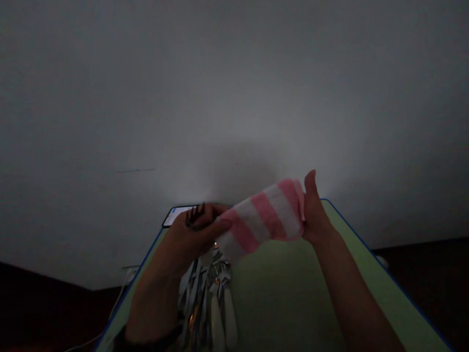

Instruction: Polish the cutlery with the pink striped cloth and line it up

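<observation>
A pink and white striped cloth point(262, 217) stretches between my two hands above the green table. My left hand point(198, 232) pinches the cloth's left end between thumb and fingers, and the dark tines of a fork point(195, 214) stick up among its fingers. At the cloth's right end is my right hand point(315, 215), its thumb raised and apart, its palm against the cloth; its other fingers are hidden behind the fabric. Below the left hand lies a pile of cutlery point(203, 298), some pieces with white handles.
A phone point(176, 215) with a lit screen lies at the table's far left corner. The green table point(286, 298) has a blue edge and meets a grey wall point(234, 98). A white cable point(119, 298) hangs at the left, beside the table.
</observation>
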Action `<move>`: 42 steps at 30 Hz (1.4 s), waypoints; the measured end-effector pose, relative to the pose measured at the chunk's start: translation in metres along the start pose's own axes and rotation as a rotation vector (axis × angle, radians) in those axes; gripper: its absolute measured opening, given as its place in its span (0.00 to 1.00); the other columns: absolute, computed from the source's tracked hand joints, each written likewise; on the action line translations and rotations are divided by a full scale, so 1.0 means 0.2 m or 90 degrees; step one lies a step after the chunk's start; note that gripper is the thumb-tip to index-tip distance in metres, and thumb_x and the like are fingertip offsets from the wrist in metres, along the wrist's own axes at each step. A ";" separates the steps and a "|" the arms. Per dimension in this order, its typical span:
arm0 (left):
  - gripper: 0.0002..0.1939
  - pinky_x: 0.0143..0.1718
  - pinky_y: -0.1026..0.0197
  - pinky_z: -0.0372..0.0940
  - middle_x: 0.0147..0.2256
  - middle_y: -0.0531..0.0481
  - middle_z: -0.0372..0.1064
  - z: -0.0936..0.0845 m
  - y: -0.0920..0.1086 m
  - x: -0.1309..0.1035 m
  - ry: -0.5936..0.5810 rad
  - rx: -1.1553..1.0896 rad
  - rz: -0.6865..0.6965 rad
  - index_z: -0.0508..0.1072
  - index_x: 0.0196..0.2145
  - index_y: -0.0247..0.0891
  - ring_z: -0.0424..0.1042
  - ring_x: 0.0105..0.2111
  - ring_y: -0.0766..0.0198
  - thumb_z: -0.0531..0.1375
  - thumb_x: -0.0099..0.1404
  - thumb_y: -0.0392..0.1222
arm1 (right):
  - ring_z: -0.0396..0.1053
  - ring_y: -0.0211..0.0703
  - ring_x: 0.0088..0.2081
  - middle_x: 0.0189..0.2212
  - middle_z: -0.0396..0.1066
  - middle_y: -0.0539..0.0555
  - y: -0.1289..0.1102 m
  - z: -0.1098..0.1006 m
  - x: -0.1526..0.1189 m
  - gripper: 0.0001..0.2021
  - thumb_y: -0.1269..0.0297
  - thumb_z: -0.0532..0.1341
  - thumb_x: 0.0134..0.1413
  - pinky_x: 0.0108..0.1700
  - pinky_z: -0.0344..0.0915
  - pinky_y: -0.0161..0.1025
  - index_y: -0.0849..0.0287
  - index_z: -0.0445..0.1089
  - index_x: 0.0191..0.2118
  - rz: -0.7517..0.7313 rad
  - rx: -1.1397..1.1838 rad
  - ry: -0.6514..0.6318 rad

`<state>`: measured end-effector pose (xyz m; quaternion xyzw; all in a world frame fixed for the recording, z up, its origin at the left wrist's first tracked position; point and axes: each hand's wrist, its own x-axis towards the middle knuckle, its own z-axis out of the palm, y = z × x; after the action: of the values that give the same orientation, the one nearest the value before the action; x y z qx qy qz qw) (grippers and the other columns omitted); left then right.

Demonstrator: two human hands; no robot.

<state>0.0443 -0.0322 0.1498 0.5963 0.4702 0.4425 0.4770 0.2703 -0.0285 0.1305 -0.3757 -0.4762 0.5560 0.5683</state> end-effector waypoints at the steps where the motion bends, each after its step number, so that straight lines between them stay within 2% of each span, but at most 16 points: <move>1: 0.10 0.15 0.69 0.54 0.28 0.48 0.71 0.00 -0.01 0.01 -0.029 -0.018 -0.007 0.68 0.23 0.36 0.64 0.20 0.70 0.65 0.48 0.43 | 0.71 0.48 0.35 0.29 0.73 0.59 0.00 -0.01 -0.01 0.28 0.38 0.53 0.46 0.33 0.66 0.41 0.60 0.70 0.36 0.006 -0.012 -0.040; 3: 0.10 0.14 0.71 0.52 0.25 0.53 0.68 0.00 -0.03 0.02 -0.036 -0.046 -0.019 0.71 0.29 0.36 0.62 0.18 0.72 0.64 0.51 0.43 | 0.71 0.46 0.34 0.32 0.74 0.57 -0.01 -0.02 -0.03 0.21 0.47 0.62 0.42 0.35 0.67 0.41 0.60 0.70 0.37 0.019 -0.063 -0.081; 4: 0.10 0.14 0.72 0.52 0.23 0.55 0.66 0.00 -0.04 0.04 -0.009 -0.062 -0.018 0.71 0.31 0.37 0.61 0.18 0.73 0.64 0.52 0.44 | 0.71 0.45 0.33 0.32 0.74 0.56 -0.01 -0.04 -0.03 0.19 0.51 0.64 0.41 0.35 0.67 0.41 0.60 0.71 0.36 0.020 -0.090 -0.072; 7: 0.12 0.17 0.72 0.57 0.24 0.56 0.64 0.02 -0.07 0.08 0.094 -0.154 0.015 0.70 0.32 0.38 0.63 0.20 0.73 0.60 0.57 0.50 | 0.71 0.43 0.33 0.33 0.74 0.56 0.01 -0.07 0.00 0.15 0.55 0.63 0.43 0.38 0.66 0.40 0.61 0.71 0.35 -0.035 -0.126 0.046; 10: 0.20 0.23 0.68 0.63 0.29 0.51 0.67 0.04 -0.08 0.10 0.091 -0.212 0.072 0.68 0.28 0.37 0.68 0.26 0.68 0.51 0.62 0.58 | 0.70 0.42 0.35 0.35 0.73 0.55 0.02 -0.08 0.02 0.16 0.55 0.60 0.48 0.39 0.65 0.39 0.60 0.70 0.40 -0.129 -0.137 0.134; 14: 0.26 0.30 0.66 0.64 0.33 0.49 0.68 0.03 -0.08 0.09 0.098 0.048 0.138 0.72 0.30 0.38 0.67 0.34 0.63 0.45 0.64 0.60 | 0.69 0.41 0.36 0.35 0.72 0.53 -0.04 -0.03 -0.02 0.14 0.55 0.55 0.55 0.40 0.64 0.39 0.58 0.68 0.41 -0.232 -0.272 0.151; 17: 0.25 0.20 0.68 0.59 0.26 0.52 0.63 0.03 -0.08 0.07 0.104 0.171 0.109 0.72 0.33 0.39 0.63 0.24 0.66 0.44 0.64 0.60 | 0.67 0.40 0.35 0.35 0.70 0.53 -0.09 0.02 -0.08 0.12 0.57 0.54 0.56 0.39 0.63 0.38 0.58 0.66 0.42 -0.281 -0.381 0.178; 19: 0.23 0.15 0.70 0.54 0.23 0.55 0.59 0.05 -0.07 0.06 0.096 0.155 0.091 0.70 0.32 0.39 0.59 0.18 0.70 0.45 0.65 0.58 | 0.67 0.40 0.37 0.37 0.70 0.54 -0.10 0.06 -0.10 0.13 0.58 0.52 0.58 0.40 0.63 0.38 0.58 0.66 0.43 -0.275 -0.420 0.115; 21: 0.20 0.12 0.71 0.53 0.22 0.57 0.58 0.08 -0.06 0.06 0.092 0.121 0.085 0.66 0.31 0.39 0.57 0.14 0.72 0.46 0.65 0.56 | 0.68 0.40 0.39 0.39 0.71 0.55 -0.10 0.11 -0.13 0.13 0.60 0.51 0.59 0.42 0.62 0.38 0.57 0.66 0.45 -0.241 -0.451 -0.006; 24: 0.13 0.15 0.71 0.60 0.24 0.58 0.61 0.12 -0.05 0.06 0.060 0.068 0.086 0.63 0.31 0.39 0.62 0.17 0.72 0.51 0.64 0.52 | 0.69 0.41 0.39 0.40 0.72 0.56 -0.09 0.17 -0.17 0.15 0.59 0.52 0.58 0.43 0.63 0.39 0.57 0.65 0.48 -0.173 -0.502 -0.183; 28: 0.08 0.21 0.73 0.63 0.24 0.57 0.64 0.14 -0.03 0.06 0.082 0.088 0.133 0.65 0.30 0.38 0.65 0.23 0.71 0.55 0.63 0.45 | 0.66 0.49 0.47 0.51 0.65 0.60 -0.12 0.19 -0.20 0.32 0.50 0.60 0.48 0.47 0.63 0.44 0.59 0.57 0.57 -0.141 -0.523 -0.336; 30: 0.07 0.22 0.74 0.63 0.25 0.56 0.66 0.15 -0.02 0.05 0.120 0.094 0.157 0.67 0.31 0.38 0.66 0.24 0.71 0.55 0.63 0.43 | 0.62 0.49 0.52 0.54 0.62 0.59 -0.13 0.17 -0.19 0.28 0.49 0.53 0.55 0.51 0.60 0.44 0.58 0.56 0.58 -0.149 -0.496 -0.336; 32: 0.07 0.24 0.73 0.64 0.26 0.56 0.68 0.17 -0.02 0.05 0.151 0.081 0.176 0.68 0.32 0.38 0.67 0.24 0.71 0.55 0.63 0.43 | 0.64 0.45 0.51 0.52 0.65 0.57 -0.12 0.16 -0.18 0.22 0.53 0.46 0.60 0.50 0.61 0.42 0.57 0.60 0.55 -0.136 -0.475 -0.275; 35: 0.08 0.26 0.71 0.67 0.26 0.55 0.69 0.20 -0.04 0.04 0.155 0.060 0.197 0.69 0.33 0.38 0.69 0.25 0.70 0.56 0.63 0.45 | 0.67 0.43 0.43 0.44 0.70 0.57 -0.10 0.15 -0.15 0.19 0.54 0.51 0.58 0.43 0.63 0.40 0.59 0.61 0.51 -0.088 -0.513 -0.175; 38: 0.08 0.25 0.71 0.66 0.25 0.55 0.69 0.23 -0.05 0.03 0.126 0.064 0.216 0.69 0.34 0.38 0.68 0.23 0.71 0.56 0.63 0.45 | 0.67 0.43 0.37 0.39 0.71 0.58 -0.07 0.15 -0.14 0.19 0.53 0.54 0.55 0.37 0.61 0.39 0.61 0.63 0.47 -0.071 -0.609 -0.200; 42: 0.08 0.23 0.71 0.67 0.24 0.55 0.69 0.22 -0.04 0.02 0.055 0.070 0.198 0.70 0.32 0.38 0.69 0.21 0.71 0.56 0.62 0.45 | 0.63 0.39 0.31 0.32 0.70 0.55 -0.08 0.13 -0.14 0.13 0.57 0.52 0.57 0.33 0.56 0.37 0.61 0.65 0.37 -0.088 -0.682 -0.263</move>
<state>0.0878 -0.0334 0.1350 0.6675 0.4157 0.5099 0.3489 0.2514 -0.0603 0.1502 -0.4624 -0.8159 0.2610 0.2290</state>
